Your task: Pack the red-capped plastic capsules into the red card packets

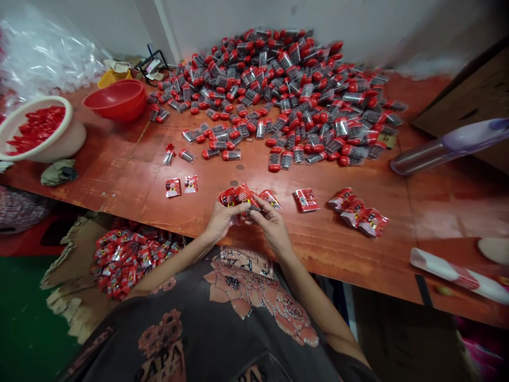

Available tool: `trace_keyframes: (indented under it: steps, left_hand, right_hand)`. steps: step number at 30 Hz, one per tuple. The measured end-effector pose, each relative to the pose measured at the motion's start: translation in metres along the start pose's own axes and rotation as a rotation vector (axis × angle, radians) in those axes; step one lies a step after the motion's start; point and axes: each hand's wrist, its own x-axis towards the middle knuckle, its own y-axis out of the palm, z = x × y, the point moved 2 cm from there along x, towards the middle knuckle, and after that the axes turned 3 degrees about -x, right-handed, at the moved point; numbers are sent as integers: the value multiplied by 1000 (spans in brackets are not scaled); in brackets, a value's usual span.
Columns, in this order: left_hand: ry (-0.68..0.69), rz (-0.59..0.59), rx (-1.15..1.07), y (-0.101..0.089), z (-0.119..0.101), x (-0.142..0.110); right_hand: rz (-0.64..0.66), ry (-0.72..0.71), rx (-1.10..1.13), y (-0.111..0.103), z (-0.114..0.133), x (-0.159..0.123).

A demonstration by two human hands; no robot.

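Both my hands meet at the table's front edge around small red printed packets (243, 194). My left hand (221, 218) is closed, its thumb pressing on the packets. My right hand (274, 223) pinches the same bunch from the other side; its fingertips are partly hidden. Just behind my right fingers lies another red packet (271, 198). A flat red packet (306, 200) rests further right, and beyond it several plump packets (358, 212) overlap in a row. To the left, two small packets (173, 187) lie side by side.
A large heap of clear tubes with red caps (278, 95) covers the table's back. At left stand a white bowl (75, 132) of red pieces and a red bowl (119, 101). A carton of packets (131, 260) sits below the edge. A clear bottle (421, 155) lies right.
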Motion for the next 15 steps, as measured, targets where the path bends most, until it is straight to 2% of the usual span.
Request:
trace_keyframes:
  steps: [5, 8, 12, 15]
  left_hand:
    - [-115, -12, -22, -9, 13, 4]
    - [-203, -58, -162, -17, 11, 10]
    - [-244, -123, -318, -27, -1, 15]
    - [-231, -134, -321, -31, -6, 17]
  right_hand:
    - [-91, -19, -134, -9, -9, 8]
    - [-133, -54, -282, -27, -11, 12]
    - [-249, -182, -752, -52, 0, 15]
    - [-252, -300, -964, -41, 12, 17]
